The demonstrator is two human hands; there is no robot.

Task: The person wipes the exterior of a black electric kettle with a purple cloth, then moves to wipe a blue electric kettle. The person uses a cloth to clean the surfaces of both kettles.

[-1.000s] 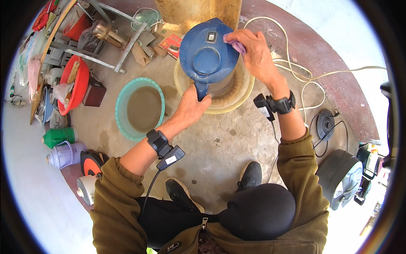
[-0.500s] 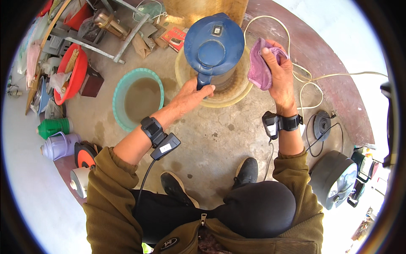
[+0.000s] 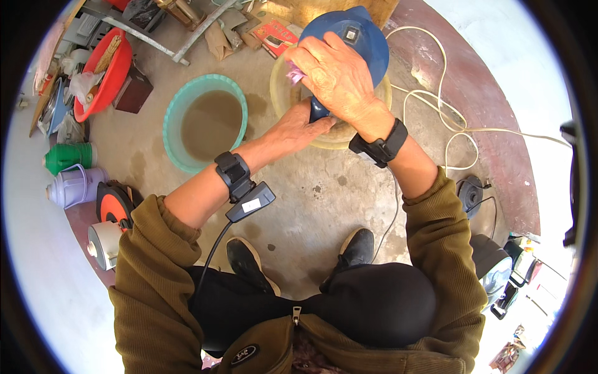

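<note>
My left hand (image 3: pixel 298 129) is wrapped round the dark blue handle of a blue-lidded water pitcher (image 3: pixel 370 48). The pitcher hangs over a yellowish basin (image 3: pixel 387 93), its spout pointing away from me. Reaching across the lid, my right hand (image 3: pixel 333 73) clutches a purple cloth (image 3: pixel 294 73) at the pitcher's left side. Only a small bit of the cloth shows past my fingers; the rest is hidden, as is most of the pitcher's body. To the left on the floor stands a teal basin (image 3: pixel 169 134) of murky brownish water.
A white cable (image 3: pixel 443 81) loops over the floor at right, near a dark round base (image 3: pixel 471 193). Left are a red basin (image 3: pixel 124 68) with things in it, a green container (image 3: pixel 71 158) and a lilac thermos jug (image 3: pixel 78 187). A red box (image 3: pixel 274 37) lies behind.
My right hand has swung left with the cloth, from beside the pitcher to over its lid and left side. My left hand keeps its hold. The whole view has shifted slightly.
</note>
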